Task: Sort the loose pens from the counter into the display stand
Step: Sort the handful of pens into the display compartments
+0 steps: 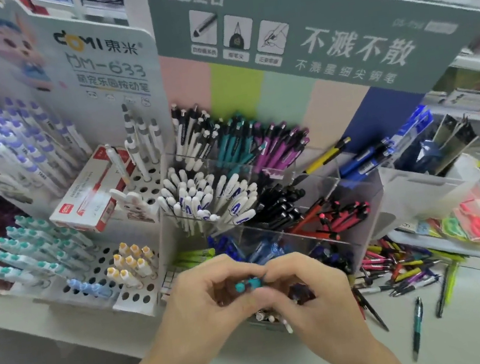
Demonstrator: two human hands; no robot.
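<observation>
- display stand (316,171) looks like clear glossy plastic to us
- we'd call the loose pens (397,271) shiny plastic
- surface (479,318) is smooth and matt
- red box (88,198) is glossy card

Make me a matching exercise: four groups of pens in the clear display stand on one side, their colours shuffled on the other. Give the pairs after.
Column one
1. Pens in the back row's second compartment from the left
2. Pens in the back row's third compartment from the left
3. Pens in the middle row's right compartment
4. Lone pen leaning in the back row's fourth compartment

Column two
A. yellow and black
B. teal
C. red
D. purple

Pairs: 1-B, 2-D, 3-C, 4-A
</observation>
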